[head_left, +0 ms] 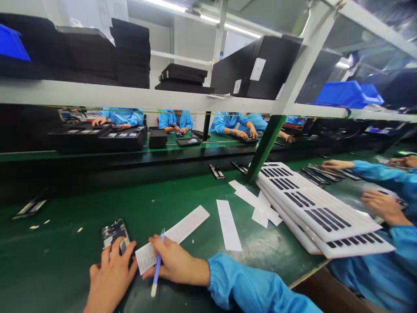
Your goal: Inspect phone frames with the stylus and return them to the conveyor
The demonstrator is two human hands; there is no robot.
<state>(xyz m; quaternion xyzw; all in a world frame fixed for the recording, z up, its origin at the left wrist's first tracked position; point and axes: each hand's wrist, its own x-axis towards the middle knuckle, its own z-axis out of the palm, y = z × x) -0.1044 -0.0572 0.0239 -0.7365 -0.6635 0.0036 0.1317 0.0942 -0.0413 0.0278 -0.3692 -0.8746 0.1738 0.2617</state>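
Observation:
My right hand (177,261) is closed around a thin blue and white tool (157,268), held like a pen. Its fingers rest on the near end of a long white embossed strip (176,237) lying on the green bench mat (81,208). My left hand (110,278) lies to the left of it, fingers spread and flat, fingertips on a small opened phone frame (114,232). A blue sleeve (247,287) covers my right forearm.
Plain white strips (228,224) lie to the right, beside stacked white trays (319,213) with dark slots. A co-worker's hands (381,204) in blue sleeves work at the right. Other people sit across the black conveyor (130,165). Black boxes (130,52) fill the shelf above.

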